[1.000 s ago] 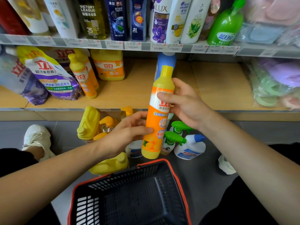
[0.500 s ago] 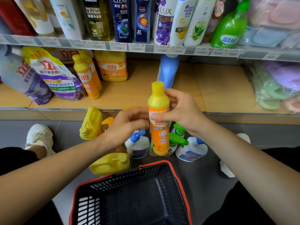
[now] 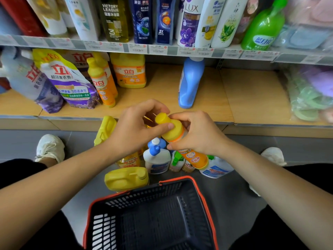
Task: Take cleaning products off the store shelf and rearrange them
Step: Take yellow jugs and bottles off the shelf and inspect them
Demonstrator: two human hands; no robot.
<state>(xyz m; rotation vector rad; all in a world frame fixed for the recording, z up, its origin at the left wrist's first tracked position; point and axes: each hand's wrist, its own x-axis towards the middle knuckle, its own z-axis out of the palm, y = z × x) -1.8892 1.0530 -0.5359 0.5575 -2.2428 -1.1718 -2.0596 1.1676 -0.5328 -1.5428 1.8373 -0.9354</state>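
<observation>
An orange dish-soap bottle [image 3: 195, 158] with a yellow cap stands low over the floor, among the bottles in front of the shelf. My right hand [image 3: 196, 134] grips its upper body from the right. My left hand [image 3: 137, 127] holds its yellow neck, thumb pressed on the cap's shoulder. Around its base stand white spray bottles [image 3: 156, 159] with blue and green triggers, and yellow jugs [image 3: 126, 178]. On the wooden shelf [image 3: 162, 94] stand a blue bottle [image 3: 190, 83], two more orange bottles [image 3: 103, 83] and a yellow-orange jug [image 3: 130, 71].
A dark shopping basket [image 3: 149, 219] with an orange rim sits on the grey floor right in front of me. Purple detergent pouches [image 3: 72, 82] lean at the shelf's left. Shampoo bottles [image 3: 187, 20] fill the upper shelf. My white shoes [image 3: 50, 147] flank the bottle group.
Both hands have lowered the orange bottle from shelf height down among the floor bottles. My left hand moved from its lower body up to the neck.
</observation>
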